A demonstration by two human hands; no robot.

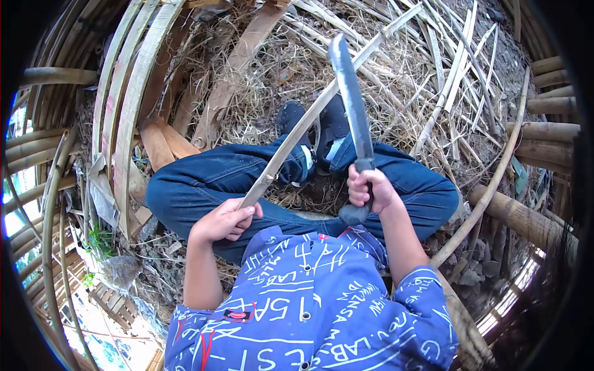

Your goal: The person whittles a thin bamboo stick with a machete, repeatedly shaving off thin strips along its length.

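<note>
My left hand (225, 221) is closed around the near end of a long bamboo strip (312, 115), which slants up and away to the right. A machete (352, 93) with a dark handle is gripped in my right hand (373, 190), its blade pointing up and away. The blade overlaps the strip in this view, near the strip's middle. Both hands are in front of my body, over my bent legs in blue jeans (204, 179). My dark shoes (331, 116) show beyond the strip.
Curled shavings (260, 93) cover the ground around my feet. Several long bamboo slats (133, 105) lean at the left. More split strips (461, 62) lie at the upper right. Bamboo poles (516, 213) line the right side, with rubble (473, 272) below them.
</note>
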